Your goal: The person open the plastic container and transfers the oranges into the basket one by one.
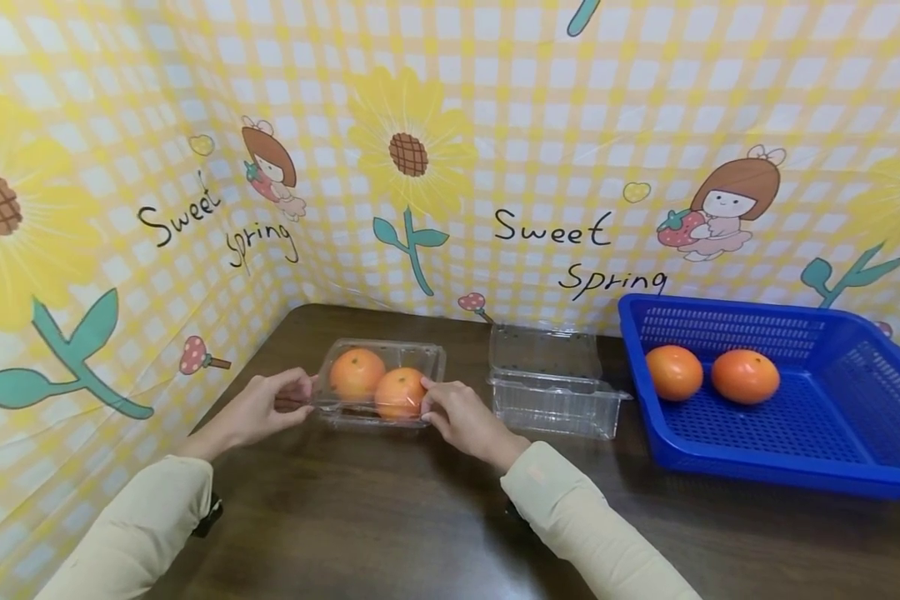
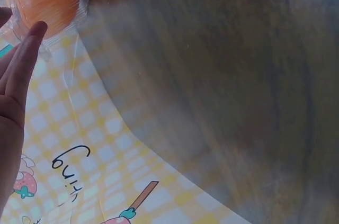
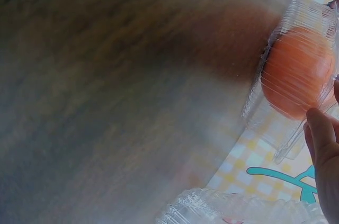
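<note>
1. The left hand (image 1: pixel 266 408) pinches the left end of a closed clear clamshell box (image 1: pixel 378 383), fingers curled on its rim.
2. The right hand (image 1: pixel 461 421) grips the box's right front corner, fingers clamped on the plastic.
3. The box holds two oranges (image 1: pixel 378 382) and sits near the table's (image 1: pixel 390 517) back left corner.
4. An open empty clamshell (image 1: pixel 551 383) stands just beside it; a blue basket (image 1: pixel 832 467) with two more oranges lies toward the right edge.
</note>
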{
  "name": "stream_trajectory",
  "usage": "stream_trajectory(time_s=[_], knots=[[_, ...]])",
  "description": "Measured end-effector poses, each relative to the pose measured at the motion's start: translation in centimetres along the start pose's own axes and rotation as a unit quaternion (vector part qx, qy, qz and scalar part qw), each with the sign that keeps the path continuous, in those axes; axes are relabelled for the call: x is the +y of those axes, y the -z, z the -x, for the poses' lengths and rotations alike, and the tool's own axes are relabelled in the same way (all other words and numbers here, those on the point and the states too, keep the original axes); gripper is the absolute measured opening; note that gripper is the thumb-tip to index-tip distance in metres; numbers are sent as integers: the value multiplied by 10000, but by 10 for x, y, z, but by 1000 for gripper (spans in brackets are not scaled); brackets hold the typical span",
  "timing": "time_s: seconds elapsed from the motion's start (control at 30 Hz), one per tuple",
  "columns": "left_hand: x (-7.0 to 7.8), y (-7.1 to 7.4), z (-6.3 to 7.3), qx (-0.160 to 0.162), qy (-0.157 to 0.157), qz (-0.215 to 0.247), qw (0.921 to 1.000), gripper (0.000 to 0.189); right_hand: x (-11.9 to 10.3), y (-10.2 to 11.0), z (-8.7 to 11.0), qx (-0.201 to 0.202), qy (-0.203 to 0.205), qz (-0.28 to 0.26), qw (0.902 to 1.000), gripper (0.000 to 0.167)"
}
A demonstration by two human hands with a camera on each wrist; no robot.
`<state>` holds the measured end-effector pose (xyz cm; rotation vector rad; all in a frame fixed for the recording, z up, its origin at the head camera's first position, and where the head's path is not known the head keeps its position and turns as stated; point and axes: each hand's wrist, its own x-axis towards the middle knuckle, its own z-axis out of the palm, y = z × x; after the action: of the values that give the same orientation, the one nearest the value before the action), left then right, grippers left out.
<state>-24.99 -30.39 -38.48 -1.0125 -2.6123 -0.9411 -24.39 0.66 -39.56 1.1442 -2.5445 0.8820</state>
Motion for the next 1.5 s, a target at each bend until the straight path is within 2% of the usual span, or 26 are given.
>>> stream_trajectory(time_s=[0.2, 0.43, 0.73, 1.03, 1.27, 1.5], knots=[[0, 1, 0, -67, 100, -169, 9998, 19, -2, -2, 2, 1, -74, -38, 10000, 11], [1, 3, 0, -102, -197, -523, 9984, 12, -2, -3, 2, 88, -49, -5, 9999, 10], [3, 6, 3, -69, -219, -416, 9989, 11, -2, -3, 1, 39, -55, -12, 10000, 10], [6, -3, 4, -101, -264, -767, 9967, 7, -1, -1, 1, 63, -41, 39, 10000, 10], [8, -7, 8, 130, -62, -639, 9979, 11, 0, -2, 0, 54, -28, 39, 10000, 9], [7, -11, 8, 413, -89, -601, 9973, 12, 1, -3, 0, 97, -6, 54, 9999, 9]])
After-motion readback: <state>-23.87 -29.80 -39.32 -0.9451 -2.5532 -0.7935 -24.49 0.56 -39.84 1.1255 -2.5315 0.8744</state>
